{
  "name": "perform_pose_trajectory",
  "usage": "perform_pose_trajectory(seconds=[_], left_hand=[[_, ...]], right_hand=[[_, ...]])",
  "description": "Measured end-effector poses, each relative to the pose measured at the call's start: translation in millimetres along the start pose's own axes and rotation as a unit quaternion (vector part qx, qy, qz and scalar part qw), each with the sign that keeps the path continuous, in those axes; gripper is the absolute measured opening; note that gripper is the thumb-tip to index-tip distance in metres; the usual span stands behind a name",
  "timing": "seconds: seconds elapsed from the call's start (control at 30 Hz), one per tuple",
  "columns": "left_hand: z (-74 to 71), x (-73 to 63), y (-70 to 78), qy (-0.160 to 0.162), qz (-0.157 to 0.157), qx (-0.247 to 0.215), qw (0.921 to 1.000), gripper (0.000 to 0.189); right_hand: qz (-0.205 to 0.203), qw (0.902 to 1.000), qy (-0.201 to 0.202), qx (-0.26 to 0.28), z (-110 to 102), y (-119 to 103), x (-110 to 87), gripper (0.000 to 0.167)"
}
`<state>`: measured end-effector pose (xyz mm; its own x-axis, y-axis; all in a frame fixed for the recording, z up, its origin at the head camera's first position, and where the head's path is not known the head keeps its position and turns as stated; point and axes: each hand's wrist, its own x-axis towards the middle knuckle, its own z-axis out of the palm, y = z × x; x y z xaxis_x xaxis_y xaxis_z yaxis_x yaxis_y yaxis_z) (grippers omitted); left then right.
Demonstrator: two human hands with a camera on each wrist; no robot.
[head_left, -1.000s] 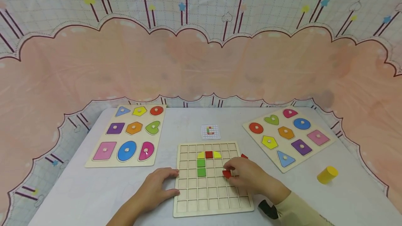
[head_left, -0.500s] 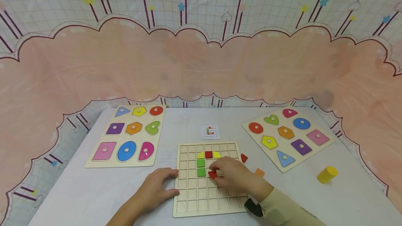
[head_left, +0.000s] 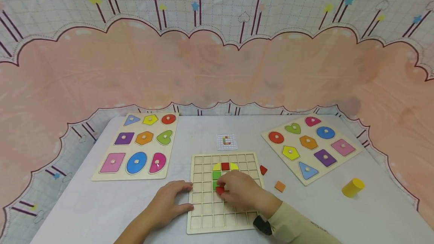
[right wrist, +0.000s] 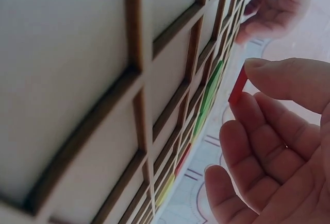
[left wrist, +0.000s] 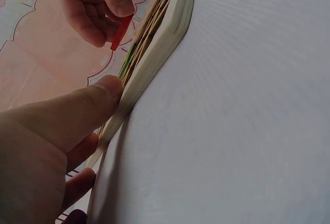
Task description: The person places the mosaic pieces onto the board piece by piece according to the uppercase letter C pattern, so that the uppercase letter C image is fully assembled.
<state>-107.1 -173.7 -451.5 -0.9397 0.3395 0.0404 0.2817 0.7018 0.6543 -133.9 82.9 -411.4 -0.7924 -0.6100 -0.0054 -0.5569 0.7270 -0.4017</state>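
A wooden grid board (head_left: 205, 221) lies in the middle of the table in the head view. My left hand (head_left: 168, 203) rests at its left edge, thumb and fingertips spread apart and touching the rim. Over the board, my right hand (head_left: 245, 191) pinches a small red tile (head_left: 220, 191) between thumb and finger. That tile is held tilted just above the grid in the right wrist view, close to the green tiles (head_left: 216, 176). A red square tile (head_left: 225, 166) sits in the grid between two yellow rounded tiles (head_left: 234, 166). The right hand partly covers the lower green tile.
A pattern card (head_left: 226, 142) lies behind the board. Shape puzzle boards stand left (head_left: 101, 174) and right (head_left: 288, 166). To the board's right lie a loose red tile (head_left: 263, 170), an orange square tile (head_left: 280, 186) and a yellow cylinder (head_left: 353, 187).
My right hand has moved left across the board with the red tile, uncovering the orange tile and the loose red tile on the right. The left hand has stayed in place.
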Motion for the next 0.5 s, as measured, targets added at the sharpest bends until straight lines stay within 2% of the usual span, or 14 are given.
perform_pose_trajectory(seconds=[0.23,0.5], left_hand=[[0.4,0.3,-0.6,0.002,0.003,0.002,1.0,0.041],[0.4,0.3,-0.9,-0.001,0.0,0.002,1.0,0.041]], right_hand=[[0.019,0.9996,-0.019,0.004,2.8,-4.6,2.8,0.017],[0.023,0.9993,-0.028,-0.005,3.7,-5.3,3.5,0.015]])
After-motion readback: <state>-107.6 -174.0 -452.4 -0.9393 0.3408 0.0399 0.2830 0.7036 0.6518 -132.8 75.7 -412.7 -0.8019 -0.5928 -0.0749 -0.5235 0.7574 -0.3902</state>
